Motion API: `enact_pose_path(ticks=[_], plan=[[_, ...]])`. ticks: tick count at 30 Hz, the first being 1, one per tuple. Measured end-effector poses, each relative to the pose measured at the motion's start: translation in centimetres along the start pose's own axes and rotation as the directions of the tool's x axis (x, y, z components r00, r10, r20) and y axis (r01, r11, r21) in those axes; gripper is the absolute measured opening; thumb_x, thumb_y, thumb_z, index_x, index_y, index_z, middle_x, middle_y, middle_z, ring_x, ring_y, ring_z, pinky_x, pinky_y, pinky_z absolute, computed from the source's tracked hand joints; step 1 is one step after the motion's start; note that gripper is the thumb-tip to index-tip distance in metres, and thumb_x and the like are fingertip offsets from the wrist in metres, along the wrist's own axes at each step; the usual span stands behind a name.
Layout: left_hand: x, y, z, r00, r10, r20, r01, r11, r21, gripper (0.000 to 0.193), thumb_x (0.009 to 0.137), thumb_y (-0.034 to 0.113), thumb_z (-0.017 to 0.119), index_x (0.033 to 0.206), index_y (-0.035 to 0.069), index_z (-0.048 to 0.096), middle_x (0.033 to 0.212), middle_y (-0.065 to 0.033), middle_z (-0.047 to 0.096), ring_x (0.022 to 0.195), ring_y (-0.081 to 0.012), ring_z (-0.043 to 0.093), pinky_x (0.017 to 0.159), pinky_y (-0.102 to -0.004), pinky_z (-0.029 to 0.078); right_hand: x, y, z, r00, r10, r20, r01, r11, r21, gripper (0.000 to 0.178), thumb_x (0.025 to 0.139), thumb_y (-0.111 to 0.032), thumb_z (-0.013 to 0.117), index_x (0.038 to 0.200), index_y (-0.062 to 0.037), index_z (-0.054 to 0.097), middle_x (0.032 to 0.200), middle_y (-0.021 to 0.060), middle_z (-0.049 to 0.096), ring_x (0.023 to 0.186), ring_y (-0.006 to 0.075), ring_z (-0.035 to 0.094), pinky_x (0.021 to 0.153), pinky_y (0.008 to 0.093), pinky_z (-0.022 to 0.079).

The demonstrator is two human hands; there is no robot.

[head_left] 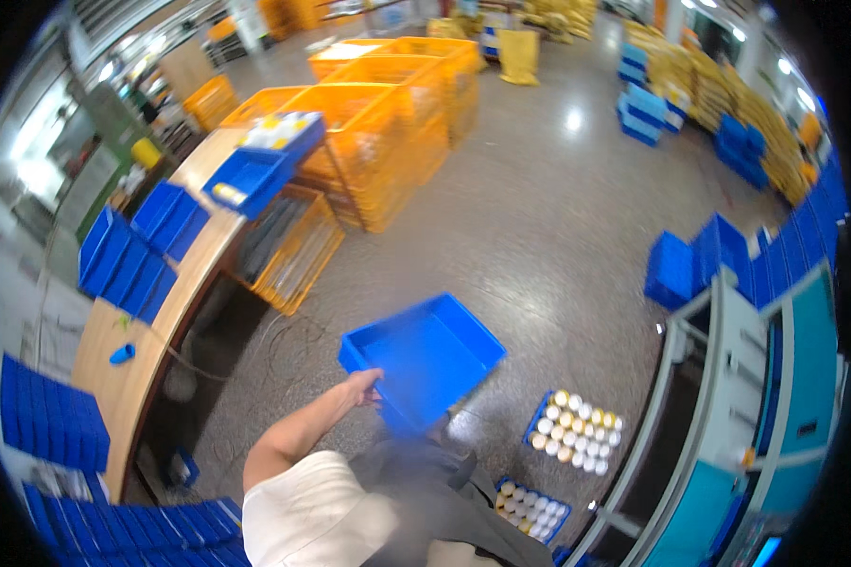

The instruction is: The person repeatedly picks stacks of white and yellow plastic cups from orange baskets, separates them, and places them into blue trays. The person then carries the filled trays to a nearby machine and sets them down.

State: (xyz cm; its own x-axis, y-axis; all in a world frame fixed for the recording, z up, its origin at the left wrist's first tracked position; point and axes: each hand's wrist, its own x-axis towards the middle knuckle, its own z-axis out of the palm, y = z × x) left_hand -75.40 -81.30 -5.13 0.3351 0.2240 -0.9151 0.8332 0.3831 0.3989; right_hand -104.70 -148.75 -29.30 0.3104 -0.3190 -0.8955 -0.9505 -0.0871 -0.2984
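Observation:
A shallow blue plastic bin (430,350) is held out in front of my body, tilted, with nothing visible inside it. My left hand (364,386) is closed around its near left edge, with the arm reaching up from the lower edge of the view. My right hand does not show; the bin and my dark grey clothing may cover it. On the floor to the right of the bin lies a blue tray (529,422) of white and yellowish round-topped pieces. A second such tray (565,515) sits closer to me.
A long wooden table (175,307) on the left carries blue bins (128,265). Stacked orange crates (369,132) stand ahead. To the right is a teal and grey machine (719,397), with blue bins (700,260) behind it. Yellow sacks (719,85) line the far right.

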Motion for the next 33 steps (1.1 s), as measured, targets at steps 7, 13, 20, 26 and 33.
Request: enact_pose_path(ticks=[7,13,20,26,33], plan=[[-0.3,-0.6,-15.8,0.916,0.324,-0.236,-0.392,0.597,-0.701,0.021,0.086,0.014,0.063,0.104,0.006,0.056,0.087,-0.0111,0.067,0.073,-0.0271,0.069,0.077,-0.0442,0.061,0.6,-32.0,14.0,0.777,-0.629,-0.003,0.588,0.729,-0.351,0.037,0.099,-0.035,0.059,0.091,-0.0004,0.067,0.073,0.0053,0.064,0.068,0.0149,0.060,0.058,0.0303,0.046],[0.4,9.1,-23.1,0.679,0.559,-0.477,-0.688,0.256,-0.679,0.045,0.086,0.006,0.065,0.128,0.007,0.050,0.114,-0.0078,0.058,0.102,-0.0254,0.058,0.082,-0.0446,0.052,-29.2,-59.0,53.8,0.069,-0.695,0.716,0.895,0.360,0.264,0.058,0.106,-0.040,0.048,0.147,0.0004,0.045,0.146,0.0170,0.050,0.136,0.0275,0.048,0.110,0.0396,0.041],[-2.0,26.2,-38.6,0.616,0.492,-0.616,-0.747,0.116,-0.655,0.045,0.085,0.009,0.065,0.127,0.007,0.049,0.118,-0.0092,0.055,0.109,-0.0282,0.057,0.089,-0.0465,0.051,-46.8,-66.6,76.9,-0.195,-0.641,0.742,0.912,0.161,0.378,0.056,0.105,-0.033,0.054,0.149,-0.0023,0.039,0.149,0.0170,0.046,0.135,0.0273,0.049,0.106,0.0389,0.045],[1.6,41.7,-56.2,0.462,0.407,-0.788,-0.781,-0.233,-0.579,0.031,0.092,0.006,0.055,0.120,0.000,0.047,0.112,-0.0161,0.058,0.105,-0.0300,0.062,0.093,-0.0498,0.056,-39.9,-81.3,87.3,0.156,-0.647,0.747,0.955,0.293,0.054,0.054,0.102,-0.033,0.059,0.143,-0.0008,0.046,0.139,0.0154,0.054,0.127,0.0272,0.055,0.097,0.0410,0.053],[12.0,56.0,-79.4,0.568,0.268,-0.778,-0.711,-0.316,-0.628,0.048,0.088,0.021,0.067,0.124,-0.003,0.047,0.117,-0.0237,0.055,0.117,-0.0404,0.056,0.098,-0.0688,0.046,-34.7,-101.8,101.6,0.271,-0.558,0.784,0.862,0.503,0.059,0.059,0.102,-0.036,0.058,0.145,0.0025,0.043,0.141,0.0169,0.053,0.129,0.0298,0.053,0.099,0.0415,0.050]])
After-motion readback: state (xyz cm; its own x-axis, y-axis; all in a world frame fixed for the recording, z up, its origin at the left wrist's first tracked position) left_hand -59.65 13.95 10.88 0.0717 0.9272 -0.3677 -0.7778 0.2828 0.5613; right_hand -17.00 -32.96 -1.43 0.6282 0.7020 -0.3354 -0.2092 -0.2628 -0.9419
